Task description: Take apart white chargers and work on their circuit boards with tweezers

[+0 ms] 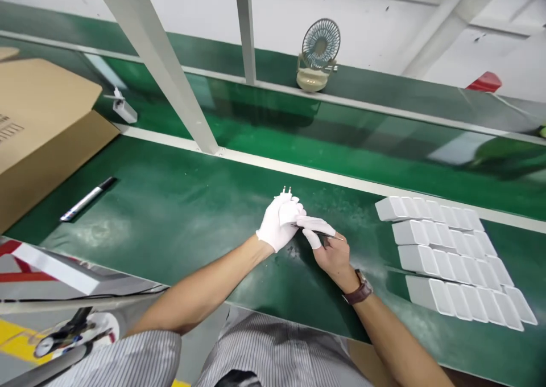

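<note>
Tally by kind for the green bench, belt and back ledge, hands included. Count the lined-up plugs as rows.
Plug rows: 4
Loose plugs: 2, a plug in the left hand, another on the belt
Thin tool in the right hand: 1
Marker: 1
Fan: 1
Box: 1
Red object: 1
Total: 11

A worker's left hand (279,225) is covered to the wrist by a snug white fabric glove (269,233), while the right hand (335,256) wears only white fingertip sleeves (314,239) on thumb and forefinger (the other fingers are bare). A wristwatch with a dark brown leather strap (360,291) circles the right wrist. Both forearms are uncovered below a short-sleeved shirt with fine grey-and-white stripes (149,355), at the near edge.
</note>
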`<action>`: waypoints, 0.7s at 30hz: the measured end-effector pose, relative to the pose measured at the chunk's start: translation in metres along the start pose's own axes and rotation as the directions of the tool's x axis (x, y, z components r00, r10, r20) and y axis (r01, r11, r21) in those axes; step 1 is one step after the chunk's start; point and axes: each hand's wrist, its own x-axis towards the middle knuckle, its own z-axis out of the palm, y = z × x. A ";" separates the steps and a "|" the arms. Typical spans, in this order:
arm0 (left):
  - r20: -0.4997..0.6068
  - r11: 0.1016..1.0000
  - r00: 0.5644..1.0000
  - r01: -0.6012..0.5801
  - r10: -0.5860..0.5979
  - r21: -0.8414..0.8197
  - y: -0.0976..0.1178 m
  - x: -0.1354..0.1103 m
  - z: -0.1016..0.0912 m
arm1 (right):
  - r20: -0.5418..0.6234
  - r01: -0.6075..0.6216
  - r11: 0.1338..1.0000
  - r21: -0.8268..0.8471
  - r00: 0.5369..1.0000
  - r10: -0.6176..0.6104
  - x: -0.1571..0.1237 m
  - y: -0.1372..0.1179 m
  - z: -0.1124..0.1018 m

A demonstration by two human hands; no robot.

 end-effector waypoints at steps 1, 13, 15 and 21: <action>0.014 1.000 1.000 -0.003 0.003 -0.017 0.004 -0.001 0.002 | -0.054 -0.028 0.999 0.027 0.998 0.029 0.002 0.000 -0.001; 0.135 0.994 0.988 0.084 -0.075 -0.064 0.000 -0.014 0.013 | -0.084 -0.252 0.789 0.560 0.930 0.357 -0.007 0.019 -0.005; 0.128 0.994 0.988 0.090 -0.082 -0.058 -0.004 -0.013 0.012 | -0.096 -0.250 0.796 0.551 0.929 0.358 -0.007 0.019 -0.005; 0.096 0.987 0.986 0.141 -0.133 -0.078 -0.007 -0.012 0.013 | -0.125 -0.251 0.822 0.511 0.925 0.360 -0.001 0.010 -0.008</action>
